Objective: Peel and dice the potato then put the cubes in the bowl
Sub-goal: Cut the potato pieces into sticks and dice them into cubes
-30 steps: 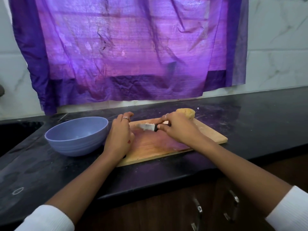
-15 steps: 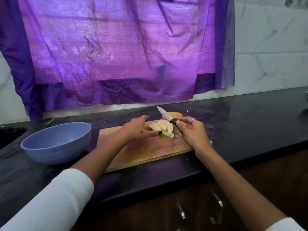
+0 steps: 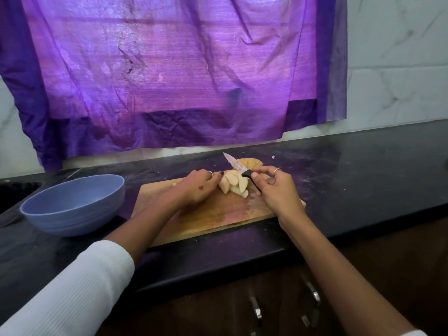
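Pale peeled potato slices (image 3: 234, 185) lie fanned in a pile on the wooden cutting board (image 3: 218, 214). My left hand (image 3: 197, 187) rests against their left side, fingers curled over the slices. My right hand (image 3: 275, 190) grips the black handle of a small knife (image 3: 238, 167); its blade points up and to the left above the slices. A brown, unpeeled potato piece (image 3: 251, 163) sits at the board's far edge behind the blade. The blue bowl (image 3: 72, 204) stands left of the board and looks empty.
The board lies on a black countertop (image 3: 363, 180) near its front edge. A purple cloth (image 3: 169, 69) hangs on the marble wall behind. Part of a dark sink (image 3: 14, 192) shows at far left. Cabinet handles (image 3: 257, 311) sit below the counter.
One second ago my hands covered the board with the knife held flat; now the sliced potato is exposed, my left hand holds it and the blade is raised. Since 0.5 s ago, little moved.
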The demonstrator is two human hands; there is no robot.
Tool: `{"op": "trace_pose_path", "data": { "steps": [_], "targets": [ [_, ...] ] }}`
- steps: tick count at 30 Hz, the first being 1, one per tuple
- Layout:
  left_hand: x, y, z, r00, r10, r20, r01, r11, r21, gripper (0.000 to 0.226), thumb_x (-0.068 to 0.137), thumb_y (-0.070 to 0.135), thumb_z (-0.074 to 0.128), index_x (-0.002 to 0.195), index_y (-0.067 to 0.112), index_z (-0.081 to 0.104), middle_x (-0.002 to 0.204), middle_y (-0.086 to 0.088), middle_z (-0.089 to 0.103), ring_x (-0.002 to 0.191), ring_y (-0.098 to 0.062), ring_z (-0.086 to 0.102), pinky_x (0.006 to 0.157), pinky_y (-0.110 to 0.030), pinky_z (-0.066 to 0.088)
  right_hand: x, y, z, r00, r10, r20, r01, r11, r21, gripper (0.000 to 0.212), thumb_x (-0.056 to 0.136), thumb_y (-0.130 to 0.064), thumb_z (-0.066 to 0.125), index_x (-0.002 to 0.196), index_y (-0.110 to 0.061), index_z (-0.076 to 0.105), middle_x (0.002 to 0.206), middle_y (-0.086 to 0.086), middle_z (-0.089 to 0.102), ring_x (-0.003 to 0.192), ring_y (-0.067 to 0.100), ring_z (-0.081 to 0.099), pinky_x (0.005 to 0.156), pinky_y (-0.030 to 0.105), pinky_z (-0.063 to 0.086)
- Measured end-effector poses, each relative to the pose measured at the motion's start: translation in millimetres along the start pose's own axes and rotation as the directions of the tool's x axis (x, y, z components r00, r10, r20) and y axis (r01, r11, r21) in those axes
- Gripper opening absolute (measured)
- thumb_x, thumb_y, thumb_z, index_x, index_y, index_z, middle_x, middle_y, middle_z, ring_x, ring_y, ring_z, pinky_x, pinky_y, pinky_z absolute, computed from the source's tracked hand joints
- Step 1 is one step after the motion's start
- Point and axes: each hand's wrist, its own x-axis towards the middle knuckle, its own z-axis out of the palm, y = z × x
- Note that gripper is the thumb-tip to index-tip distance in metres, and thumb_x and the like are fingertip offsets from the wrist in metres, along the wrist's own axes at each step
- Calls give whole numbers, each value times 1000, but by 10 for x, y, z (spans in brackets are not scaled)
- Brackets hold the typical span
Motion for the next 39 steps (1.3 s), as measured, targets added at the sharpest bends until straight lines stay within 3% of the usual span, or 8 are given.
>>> {"op": "trace_pose_path", "data": {
  "steps": [6,10,16,20,23,28,31,39],
  "targets": [
    [-206,-72,-192,983,46,-176,-69,990,-126,53,104,32,31,101,-9,64,89,-22,66,84,-34,61,79,-41,44,-55,-43,-13,1000,-12,-17,13,999,38,13,93,-22,62,105,-20,65,79,-2,68,70,6,63,57,13,45],
    [-628,-56,-275,944,82,-319,-186,932,-311,47,104,37,30,120,10,65,106,-2,68,99,-15,61,87,-30,46,-88,-76,-28,1000,-13,28,13,1000,-19,17,88,-29,68,105,-25,64,97,-12,67,89,-4,61,76,14,48],
    [-1225,-391,-179,986,169,3,-169,986,8,91,84,77,11,120,12,64,120,-3,65,111,-17,57,101,-31,39,-209,-258,-7,996,-69,54,81,957,-278,30,87,-23,69,115,-12,67,99,-2,65,94,7,57,79,22,42],
    [-1400,-390,-240,981,168,-101,-167,986,14,43,100,36,41,121,7,65,143,3,49,133,-12,40,100,-12,23,-420,-353,-57,991,-101,88,127,924,-360,27,83,-26,73,109,-22,70,89,-5,70,84,13,65,75,28,51],
    [-1443,-368,-258,973,132,-191,-140,990,-29,33,95,31,56,123,16,66,132,4,60,118,-8,53,90,-8,31,-624,-460,-101,975,-129,182,200,866,-459,29,82,-26,74,110,-23,70,91,-2,67,71,10,55,69,25,45],
    [-1469,-359,-249,951,26,-310,-69,990,-127,15,85,27,71,95,16,76,98,4,73,85,-2,60,70,-7,38,-926,-645,-128,920,-228,320,381,719,-582,29,84,-23,73,113,-22,70,82,-4,61,72,5,49,59,13,32],
    [-1488,-350,-247,952,-11,-306,-33,990,-137,10,84,28,72,85,18,73,90,2,73,81,-6,62,73,-19,45,-970,-705,-116,905,-247,347,418,671,-613,29,83,-24,73,112,-20,70,78,-5,57,67,3,47,58,7,35],
    [-1470,-339,-228,953,-12,-303,-22,994,-109,13,86,27,70,92,16,73,96,3,70,82,-5,58,72,-18,38,-959,-766,-99,881,-176,440,447,617,-647,27,88,-26,67,115,-22,66,85,-8,53,75,6,48,57,13,35]
  ]
}}
